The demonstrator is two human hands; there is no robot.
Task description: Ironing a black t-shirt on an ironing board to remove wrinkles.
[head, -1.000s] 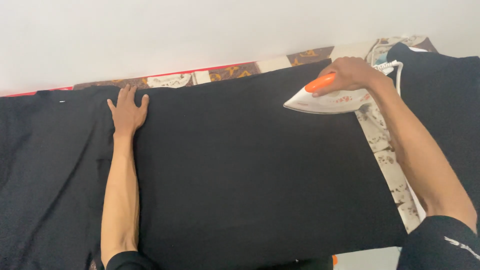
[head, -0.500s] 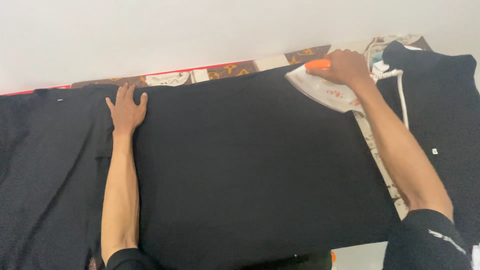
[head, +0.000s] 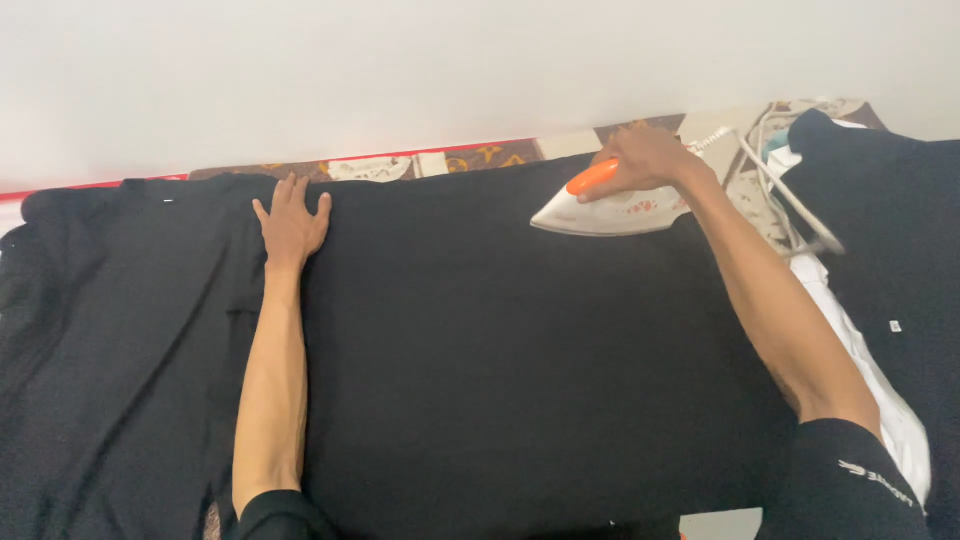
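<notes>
A large black garment point(head: 480, 360) lies spread flat across a padded surface. My left hand point(head: 292, 222) rests palm down on it near the far edge, fingers spread, pressing the cloth. My right hand point(head: 645, 160) grips the orange handle of a white iron point(head: 610, 210), which sits on the garment near its far right part, its tip pointing left. The iron's white cord point(head: 790, 200) trails off to the right.
A patterned cover point(head: 470, 158) with a red edge shows along the far side under a white wall point(head: 400, 70). Another black garment point(head: 900, 230) lies at the right, over white cloth point(head: 880, 400).
The iron has slid left along the far edge of the garment, held in my right hand. My left hand has stayed flat in the same place.
</notes>
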